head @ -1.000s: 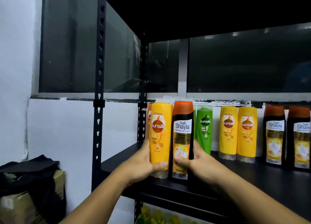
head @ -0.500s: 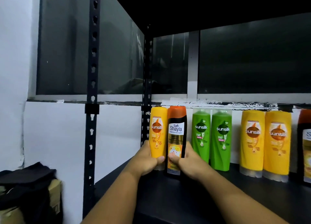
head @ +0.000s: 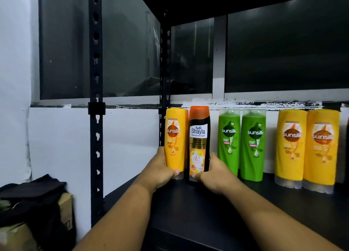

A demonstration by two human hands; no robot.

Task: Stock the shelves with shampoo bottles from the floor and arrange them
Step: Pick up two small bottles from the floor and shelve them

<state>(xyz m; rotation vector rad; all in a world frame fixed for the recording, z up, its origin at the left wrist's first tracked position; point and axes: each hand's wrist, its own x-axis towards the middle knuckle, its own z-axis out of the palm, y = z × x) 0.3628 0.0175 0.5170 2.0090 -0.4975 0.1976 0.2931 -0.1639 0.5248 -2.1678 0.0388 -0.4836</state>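
Left hand wrapped round yellow Sunsilk bottle, right hand gripping black Safi Shayla bottle — both upright, touching, at black shelf's back-left corner, green Sunsilk bottles beside.

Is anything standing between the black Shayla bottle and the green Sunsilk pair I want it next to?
Only the right hand gripping the Shayla bottle on that side; no other item shows in the gap before the nearest green bottle.
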